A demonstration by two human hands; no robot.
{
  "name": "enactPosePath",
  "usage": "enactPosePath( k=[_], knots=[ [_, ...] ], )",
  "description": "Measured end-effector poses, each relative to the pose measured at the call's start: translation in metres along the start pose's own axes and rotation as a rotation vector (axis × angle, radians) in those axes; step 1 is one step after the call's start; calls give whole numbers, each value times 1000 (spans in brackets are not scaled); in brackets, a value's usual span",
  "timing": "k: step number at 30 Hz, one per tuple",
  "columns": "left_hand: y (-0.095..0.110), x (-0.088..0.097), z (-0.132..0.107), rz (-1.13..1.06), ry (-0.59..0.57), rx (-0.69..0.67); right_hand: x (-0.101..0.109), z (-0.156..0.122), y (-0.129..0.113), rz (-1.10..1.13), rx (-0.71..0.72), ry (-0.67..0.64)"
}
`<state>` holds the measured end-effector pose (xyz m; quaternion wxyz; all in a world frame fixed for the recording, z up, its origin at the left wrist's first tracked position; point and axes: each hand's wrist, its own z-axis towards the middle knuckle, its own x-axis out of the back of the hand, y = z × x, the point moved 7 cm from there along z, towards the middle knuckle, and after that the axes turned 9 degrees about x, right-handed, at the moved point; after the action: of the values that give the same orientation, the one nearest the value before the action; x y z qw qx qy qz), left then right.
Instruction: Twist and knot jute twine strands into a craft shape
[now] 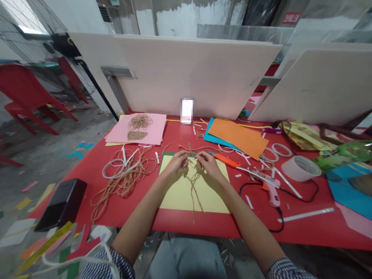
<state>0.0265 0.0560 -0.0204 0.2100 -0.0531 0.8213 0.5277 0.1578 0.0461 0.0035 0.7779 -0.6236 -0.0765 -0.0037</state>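
Note:
Both hands work close together over a yellow sheet of paper [174, 197] on the red table. Between them lies brown twine [193, 190], its loose ends trailing down the sheet toward me. My left hand [178, 162] pinches the twine on the left side, fingertips pressed together. Facing it, my right hand [208, 163] is closed on the same twine, and the exact point of grip is partly hidden by the fingers. Just beyond the fingertips, more twine crosses the sheet's far edge. An orange utility knife [226, 160] rests right of my right hand.
Left are a heap of twine [128, 182] and a pink sheet [157, 130] bearing a twine figure. Right are orange paper [238, 135], a pink glue gun [272, 192] with its cord, a tape roll [299, 169] and a green bottle [345, 155]. A phone [187, 111] stands behind.

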Motion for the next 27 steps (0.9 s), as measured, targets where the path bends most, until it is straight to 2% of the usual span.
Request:
enactPosePath(
  k=[4,7,10,15,19,22,25,27],
  knots=[
    [0,-7,-2,41,-55,11,-1,1,5,51,-38,-17],
    [5,-6,-1,76,-14,-27,-3,1,6,46,-38,-39],
    [9,-6,-1,104,5,-58,-1,1,1,-31,21,-13],
    [5,-8,-2,68,-68,14,7,-4,-12,-341,133,68],
    [2,-6,-1,65,-108,51,6,-9,-23,-713,236,58],
    [0,-4,1,68,-117,37,2,-13,-26,-866,280,35],
    [2,-3,2,104,-91,-11,0,-13,-26,-846,270,42],
    [8,-2,2,192,-41,-94,2,-13,-24,-727,232,87]
  ],
)
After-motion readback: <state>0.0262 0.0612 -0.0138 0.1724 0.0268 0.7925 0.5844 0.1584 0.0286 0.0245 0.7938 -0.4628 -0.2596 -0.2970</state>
